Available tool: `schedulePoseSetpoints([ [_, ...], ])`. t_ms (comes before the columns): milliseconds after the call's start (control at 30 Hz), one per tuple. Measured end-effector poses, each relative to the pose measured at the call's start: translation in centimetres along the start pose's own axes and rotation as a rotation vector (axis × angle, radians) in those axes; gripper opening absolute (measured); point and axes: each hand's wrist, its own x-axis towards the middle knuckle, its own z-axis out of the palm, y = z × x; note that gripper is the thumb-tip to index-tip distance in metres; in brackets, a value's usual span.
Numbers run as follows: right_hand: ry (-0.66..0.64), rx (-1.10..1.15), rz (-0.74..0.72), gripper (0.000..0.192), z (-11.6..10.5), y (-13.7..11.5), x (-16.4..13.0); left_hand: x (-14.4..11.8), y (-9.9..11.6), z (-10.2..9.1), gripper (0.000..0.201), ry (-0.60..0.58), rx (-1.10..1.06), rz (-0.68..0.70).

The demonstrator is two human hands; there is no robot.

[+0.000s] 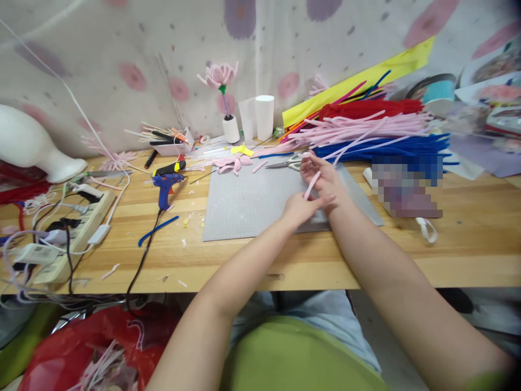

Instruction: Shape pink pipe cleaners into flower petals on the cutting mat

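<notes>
A light pink pipe cleaner (312, 185) runs between my hands above the grey cutting mat (240, 214). My left hand (300, 209) is closed on its lower end, thumb stretched towards my right wrist. Higher up, the fingers of my right hand (324, 178) curl around the same pipe cleaner, though their exact grip is partly hidden. Just behind my right hand lie scissors (293, 162) with pale handles. Bent pink petal shapes (231, 163) rest at the mat's back left edge, beside a short pink piece (259, 166).
Pink pipe cleaners (362, 130), blue ones (407, 147) and red ones (370, 110) are heaped behind the mat. A blue glue gun (165, 189) lies left, near a power strip (91, 222). A pink flower (222, 75) stands in a white holder (230, 130) at the back.
</notes>
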Motion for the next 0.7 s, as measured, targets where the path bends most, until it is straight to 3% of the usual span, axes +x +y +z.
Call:
schedulePoseSetpoints([
  [133,0.065,0.106,0.017,0.010,-0.6,-0.1,0.2,0.4,-0.1,1.3,0.039,-0.122,-0.007,0.024],
  [300,0.084,0.098,-0.004,0.009,-1.0,-0.3,0.6,0.7,-0.7,0.2,0.018,-0.323,-0.037,0.055],
  [500,0.057,0.081,-0.018,0.010,-0.9,-0.1,0.6,1.1,-1.2,-1.2,0.032,-0.151,0.047,0.044],
  [600,0.100,0.137,0.012,0.013,-0.5,0.2,0.5,0.7,-0.8,-0.9,0.041,-0.170,0.088,0.041],
  [700,0.160,0.132,0.020,0.019,0.0,0.3,0.3,0.4,-0.2,-0.4,0.037,-0.199,0.114,0.089],
])
